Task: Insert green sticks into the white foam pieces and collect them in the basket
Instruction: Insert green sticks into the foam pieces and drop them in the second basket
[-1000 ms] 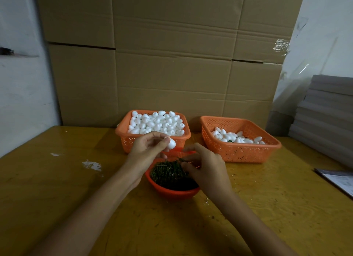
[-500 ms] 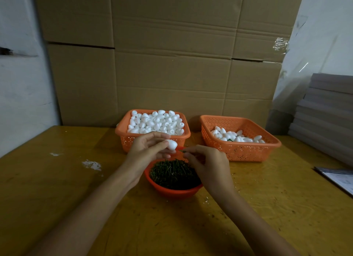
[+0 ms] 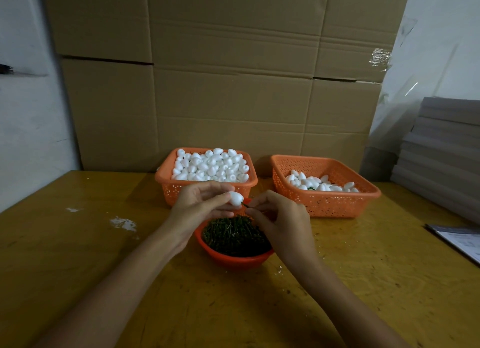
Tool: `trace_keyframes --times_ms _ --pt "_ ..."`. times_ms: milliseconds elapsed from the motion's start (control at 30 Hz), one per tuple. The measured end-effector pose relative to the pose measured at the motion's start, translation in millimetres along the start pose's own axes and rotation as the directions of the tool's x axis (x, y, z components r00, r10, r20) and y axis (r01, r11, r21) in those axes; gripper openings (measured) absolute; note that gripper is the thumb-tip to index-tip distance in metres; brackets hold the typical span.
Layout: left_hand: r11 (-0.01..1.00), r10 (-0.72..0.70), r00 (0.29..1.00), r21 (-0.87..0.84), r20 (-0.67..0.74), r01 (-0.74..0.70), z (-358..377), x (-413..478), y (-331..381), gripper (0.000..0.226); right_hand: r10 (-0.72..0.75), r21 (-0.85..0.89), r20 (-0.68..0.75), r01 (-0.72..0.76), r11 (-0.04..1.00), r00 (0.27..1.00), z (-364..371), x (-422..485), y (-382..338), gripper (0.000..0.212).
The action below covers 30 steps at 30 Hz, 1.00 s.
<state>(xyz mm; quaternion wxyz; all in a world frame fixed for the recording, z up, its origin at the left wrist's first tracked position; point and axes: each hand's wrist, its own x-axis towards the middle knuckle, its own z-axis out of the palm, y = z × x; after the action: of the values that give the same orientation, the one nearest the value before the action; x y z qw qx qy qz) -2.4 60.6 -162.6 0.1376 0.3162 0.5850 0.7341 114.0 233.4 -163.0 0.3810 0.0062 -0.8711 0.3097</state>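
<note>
White foam piece point(image 3: 235, 198) gripped by left hand point(image 3: 200, 207), green stick point(image 3: 245, 205) pinched by right hand point(image 3: 280, 225), now lifted from bowl point(image 3: 233, 260), touched at piece's 4 o'clock.

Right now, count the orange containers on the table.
3. The full basket at back centre, the sparser basket to its right, the round bowl of green sticks nearest the camera. None seems hidden.

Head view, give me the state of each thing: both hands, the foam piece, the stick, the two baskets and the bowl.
left hand: pinches the foam piece above the bowl.
right hand: pinches the green stick.
green stick: tip at the foam piece, depth unclear.
left basket: heaped with foam pieces.
right basket: partly filled.
bowl: full of green sticks.
</note>
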Motion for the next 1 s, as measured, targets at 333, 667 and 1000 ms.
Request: trace_keyframes --times_ms 333,667,1000 --pt "0.990 0.053 0.993 0.126 0.108 -0.067 -1 -2 0 0.031 -0.064 0.060 0.053 0.061 0.996 0.997 -4 2 4 0.022" --pt "0.956 0.052 0.997 0.285 0.061 -0.067 10 -2 -2 0.023 0.260 0.054 -0.439 -0.264 0.963 0.860 -68 38 73 0.010" --pt "0.931 0.065 0.994 0.355 0.084 -0.091 8 -1 -3 0.016 0.157 -0.579 -0.325 -0.327 0.746 0.933 -71 33 131 0.031"
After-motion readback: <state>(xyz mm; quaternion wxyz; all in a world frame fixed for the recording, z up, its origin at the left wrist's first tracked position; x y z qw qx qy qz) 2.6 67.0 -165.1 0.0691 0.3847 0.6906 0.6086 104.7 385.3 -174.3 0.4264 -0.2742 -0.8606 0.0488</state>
